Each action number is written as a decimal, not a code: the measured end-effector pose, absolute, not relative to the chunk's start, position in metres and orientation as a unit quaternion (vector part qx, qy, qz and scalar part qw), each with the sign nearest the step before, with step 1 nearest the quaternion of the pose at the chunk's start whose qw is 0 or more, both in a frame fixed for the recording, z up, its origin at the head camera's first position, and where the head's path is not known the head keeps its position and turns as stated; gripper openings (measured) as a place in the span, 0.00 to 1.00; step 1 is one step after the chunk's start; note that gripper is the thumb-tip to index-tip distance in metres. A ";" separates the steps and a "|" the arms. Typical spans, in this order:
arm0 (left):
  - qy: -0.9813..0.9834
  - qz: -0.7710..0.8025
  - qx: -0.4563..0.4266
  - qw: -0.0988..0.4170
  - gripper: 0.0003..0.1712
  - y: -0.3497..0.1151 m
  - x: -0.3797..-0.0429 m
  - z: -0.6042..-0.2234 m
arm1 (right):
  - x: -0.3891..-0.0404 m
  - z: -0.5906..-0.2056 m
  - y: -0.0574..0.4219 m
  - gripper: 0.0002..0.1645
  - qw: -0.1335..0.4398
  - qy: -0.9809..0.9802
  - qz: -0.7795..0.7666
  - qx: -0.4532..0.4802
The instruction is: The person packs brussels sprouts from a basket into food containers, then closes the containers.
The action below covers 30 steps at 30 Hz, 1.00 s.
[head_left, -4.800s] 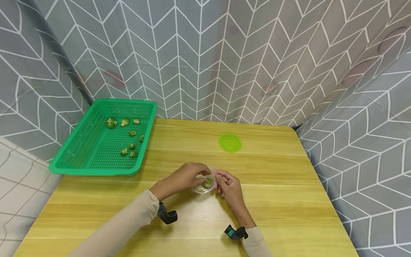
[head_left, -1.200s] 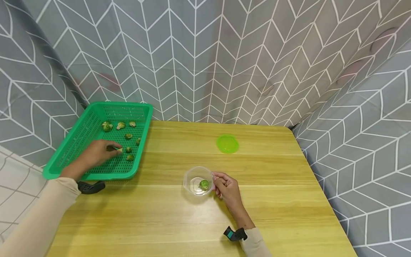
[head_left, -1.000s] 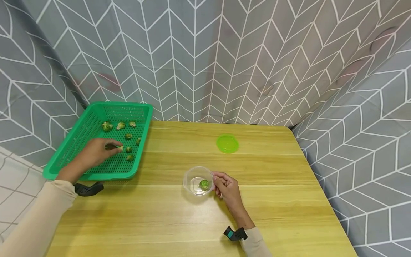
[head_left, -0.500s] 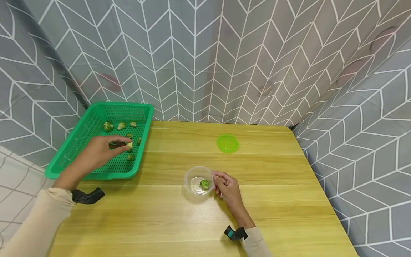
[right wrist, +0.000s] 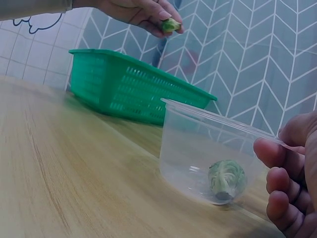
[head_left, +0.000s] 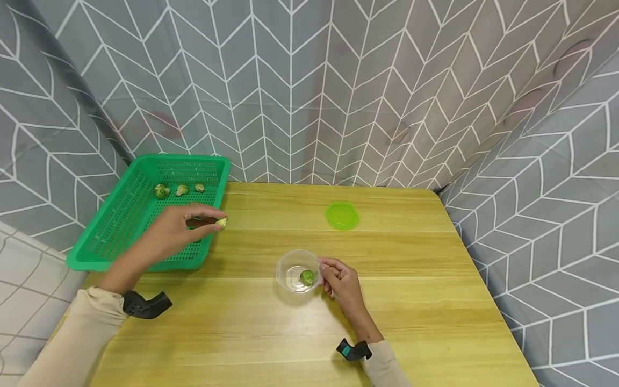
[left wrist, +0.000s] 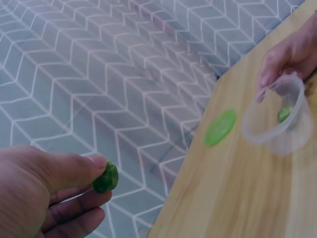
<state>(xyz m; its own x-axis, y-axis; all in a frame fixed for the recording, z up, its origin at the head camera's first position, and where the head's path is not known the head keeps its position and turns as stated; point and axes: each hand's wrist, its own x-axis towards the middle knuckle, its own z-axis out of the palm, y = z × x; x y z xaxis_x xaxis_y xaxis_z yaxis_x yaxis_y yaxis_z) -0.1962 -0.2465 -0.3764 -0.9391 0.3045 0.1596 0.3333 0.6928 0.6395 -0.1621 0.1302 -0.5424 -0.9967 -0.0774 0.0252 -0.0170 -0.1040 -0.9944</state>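
Note:
My left hand (head_left: pixel 176 234) pinches a small Brussels sprout (head_left: pixel 221 222) between thumb and fingertips, above the right rim of the green basket (head_left: pixel 82 259). The left wrist view shows this sprout (left wrist: pixel 106 178) at the thumb tip. My right hand (head_left: pixel 342 282) pinches the rim of a clear plastic tub (head_left: pixel 285 271) that stands on the table. One Brussels sprout (right wrist: pixel 226 179) lies on the bottom of the tub, toward the right hand's side. Several sprouts are in the basket, three of them showing along its far part; the left hand hides others.
A light green lid (head_left: pixel 342 215) lies flat on the wooden table (head_left: pixel 411 306), behind the tub. Grey curtains (head_left: pixel 300 91) with white zigzag lines hang along the table's back and right side. White tiles (head_left: pixel 24 306) show at the left.
My left hand, which reached into the basket, has lifted a Brussels sprout and carried it right to the basket's edge. The right hand and the tub have stayed in place.

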 end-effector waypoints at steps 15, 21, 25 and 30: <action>-0.881 -0.423 -0.206 -0.053 0.13 -0.196 -0.193 -0.403 | -0.163 -0.543 0.131 0.17 0.023 0.669 -0.742 -0.040; -0.867 -0.435 -0.234 -0.068 0.12 -0.174 -0.194 -0.417 | -0.162 -0.541 0.131 0.17 0.022 0.670 -0.741 -0.037; -0.857 -0.444 -0.247 -0.081 0.12 -0.161 -0.193 -0.424 | -0.162 -0.541 0.131 0.16 0.021 0.671 -0.740 -0.038; -0.850 -0.450 -0.260 -0.090 0.12 -0.148 -0.190 -0.430 | -0.163 -0.542 0.131 0.15 0.021 0.674 -0.737 -0.038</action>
<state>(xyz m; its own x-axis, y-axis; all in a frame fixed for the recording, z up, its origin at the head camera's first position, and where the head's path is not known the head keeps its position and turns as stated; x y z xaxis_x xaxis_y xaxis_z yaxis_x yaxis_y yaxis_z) -0.1896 -0.1483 -0.4297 -0.8487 0.5228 0.0805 0.3606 0.4605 0.8111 -0.1627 0.1313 -0.5421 -0.9963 -0.0814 0.0282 -0.0208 -0.0905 -0.9957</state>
